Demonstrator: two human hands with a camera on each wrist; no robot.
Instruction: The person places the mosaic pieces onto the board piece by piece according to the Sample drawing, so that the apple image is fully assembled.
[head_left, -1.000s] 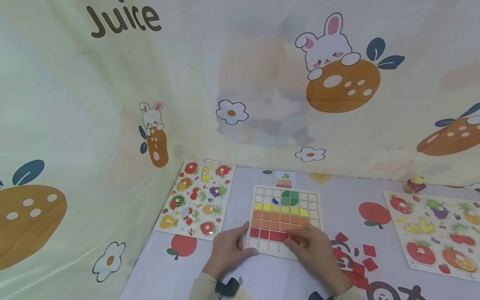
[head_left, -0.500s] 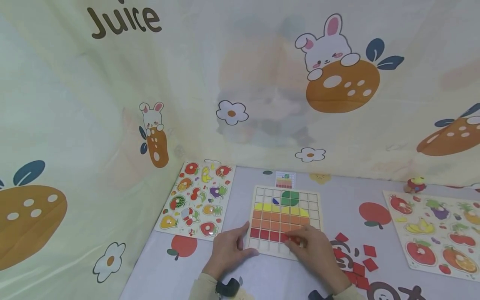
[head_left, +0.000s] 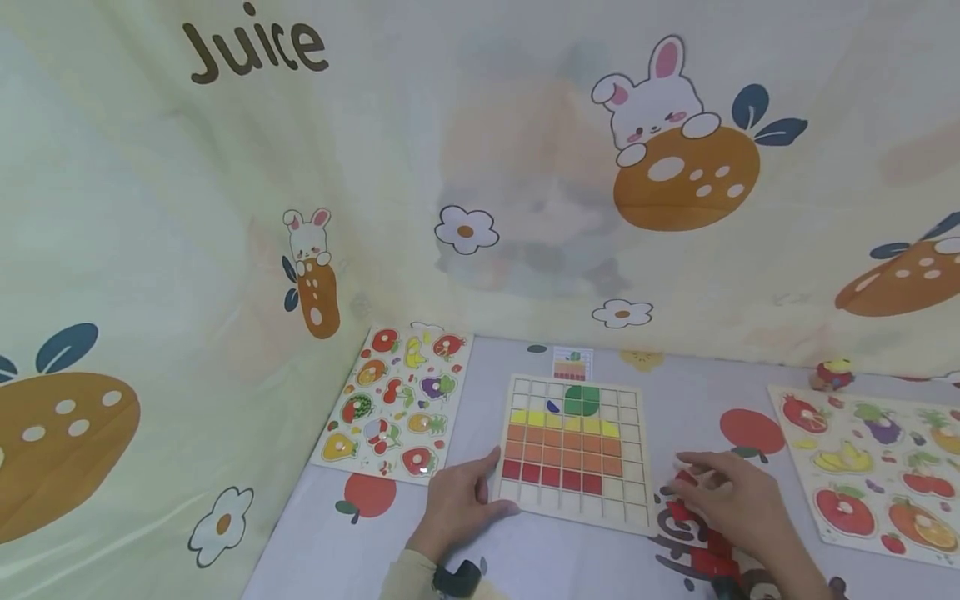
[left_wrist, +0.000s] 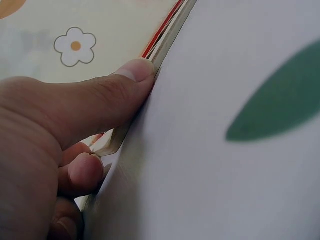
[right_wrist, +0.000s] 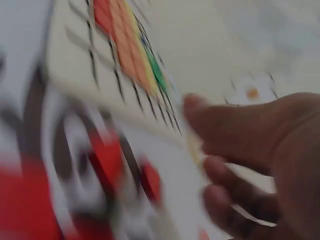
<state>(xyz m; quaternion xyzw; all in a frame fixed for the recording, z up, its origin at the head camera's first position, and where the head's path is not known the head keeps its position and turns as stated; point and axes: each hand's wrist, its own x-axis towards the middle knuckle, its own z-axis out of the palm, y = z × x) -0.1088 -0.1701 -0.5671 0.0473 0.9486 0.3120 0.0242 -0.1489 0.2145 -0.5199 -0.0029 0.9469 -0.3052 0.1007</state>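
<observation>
A cream grid board (head_left: 626, 492) lies in front of me, bearing rows of yellow, orange and red tiles (head_left: 551, 477), plus green and blue pieces near its top. My left hand (head_left: 456, 504) holds the board's lower left corner; in the left wrist view, its thumb (left_wrist: 135, 70) lies along the board's edge with fingers at the corner. My right hand (head_left: 742, 500) is off the board to its right, above loose red tiles (head_left: 678, 510). Its fingers are loosely bent, and I see nothing between them. The right wrist view is blurred.
A fruit puzzle board (head_left: 397, 392) lies on the left and another fruit puzzle (head_left: 862, 467) on the right. Behind the grid board is a small pattern card (head_left: 573, 364). A little red-and-yellow toy (head_left: 834, 372) stands at the back right. Patterned cloth (head_left: 525, 167) hangs behind the table.
My right hand has left the red row and moved right, to the loose red tiles. The right end of the red row is now uncovered, with a tile there. My left hand stays put.
</observation>
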